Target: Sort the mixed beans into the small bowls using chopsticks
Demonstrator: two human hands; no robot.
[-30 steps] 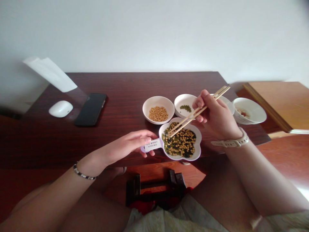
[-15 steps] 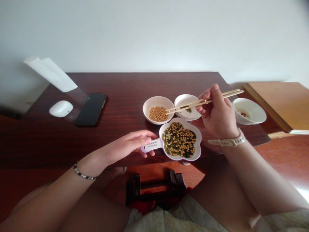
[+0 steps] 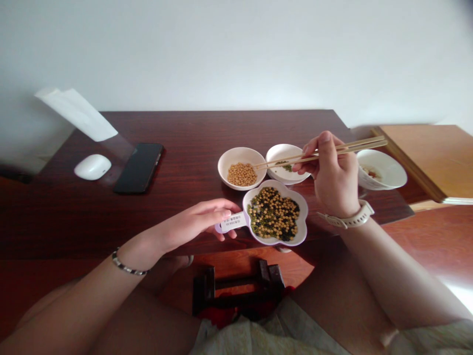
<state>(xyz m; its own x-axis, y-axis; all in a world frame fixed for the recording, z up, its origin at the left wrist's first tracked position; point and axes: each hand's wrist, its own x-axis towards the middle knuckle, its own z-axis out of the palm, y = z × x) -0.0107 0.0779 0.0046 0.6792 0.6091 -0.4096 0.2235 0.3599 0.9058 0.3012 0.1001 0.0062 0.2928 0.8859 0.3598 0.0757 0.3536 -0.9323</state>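
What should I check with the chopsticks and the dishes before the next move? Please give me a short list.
1. Chopsticks firmly in right hand: ok.
2. Something held between the tips: cannot tell, too small to see.
3. Left hand on the handle of the flower dish: ok.
4. Flower dish well in from the table edge: not ok, its near rim sits at the edge.
5. Mixed beans inside the flower dish: ok, none seen outside it.
6. Tips clear of the soybean bowl: cannot tell, they are at its rim.
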